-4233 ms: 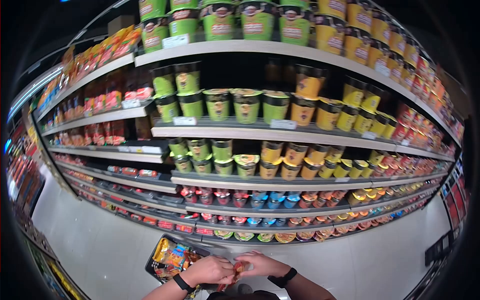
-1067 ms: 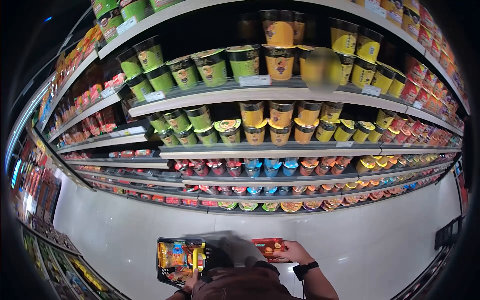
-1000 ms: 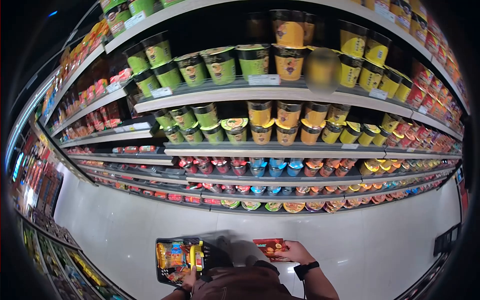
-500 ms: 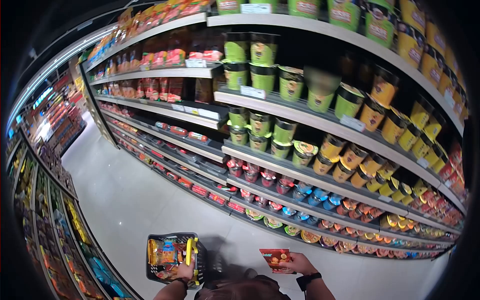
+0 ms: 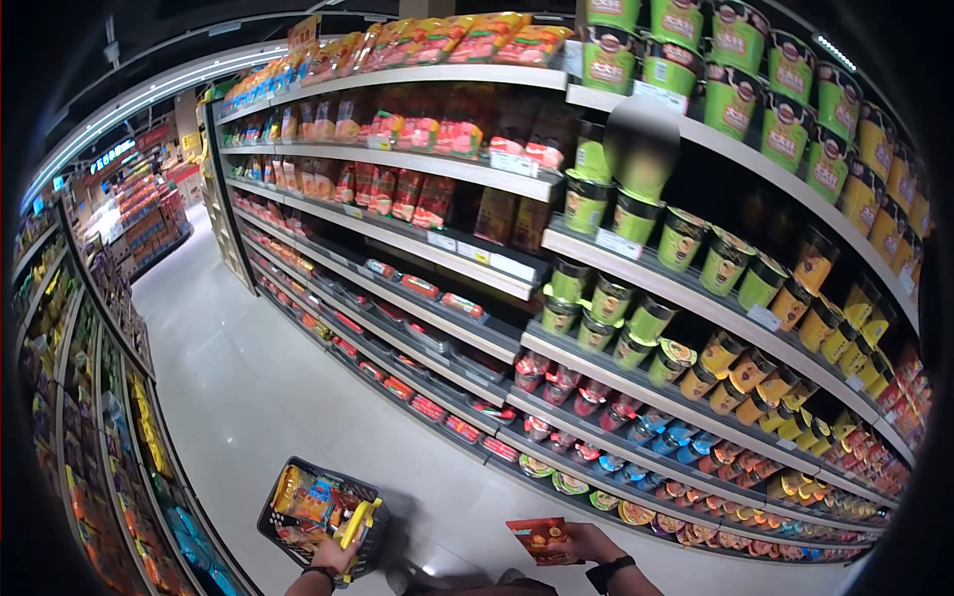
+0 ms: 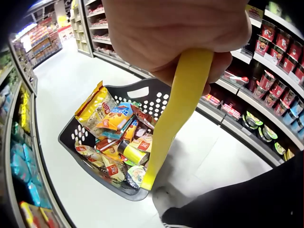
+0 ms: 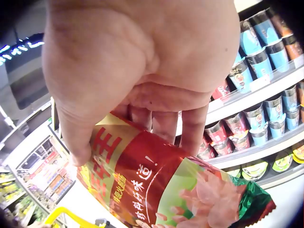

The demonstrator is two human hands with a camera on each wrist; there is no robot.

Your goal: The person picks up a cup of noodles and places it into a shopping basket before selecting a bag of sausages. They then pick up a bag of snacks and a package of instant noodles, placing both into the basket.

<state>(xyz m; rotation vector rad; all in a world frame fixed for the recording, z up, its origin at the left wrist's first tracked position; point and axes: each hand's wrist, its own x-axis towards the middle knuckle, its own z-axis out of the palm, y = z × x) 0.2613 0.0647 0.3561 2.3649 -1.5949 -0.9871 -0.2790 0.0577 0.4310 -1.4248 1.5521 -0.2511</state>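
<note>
Swung left since the earlier frame, bringing bright orange-and-pink bagged goods (image 5: 437, 42) nearer the upper middle and sending tall green paper cups with black rims (image 5: 735, 99) toward the upper right. Carrying with the left hand (image 5: 333, 556), at lower left, a black plastic basket with perforated walls (image 6: 83, 159): fingers curled tightly round its smooth yellow handle (image 6: 179, 109). Pinching with the right hand (image 5: 588, 544), at lower middle, a glossy red packet with a green end and a picture of pale pink slices (image 7: 142, 175): thumb on one face, fingers behind the other. Holding that packet well apart from the basket, to its right, above a pale shiny floor (image 5: 298, 407). Showing inside the basket, in the left wrist view, a yellow packet with a clear lower part (image 6: 95, 111), leaning at the far left corner, and a dark-lidded container with a yellow label (image 6: 133, 152), lying on its side among other small packets. Wearing a black band (image 5: 608, 573) on the right wrist.
</note>
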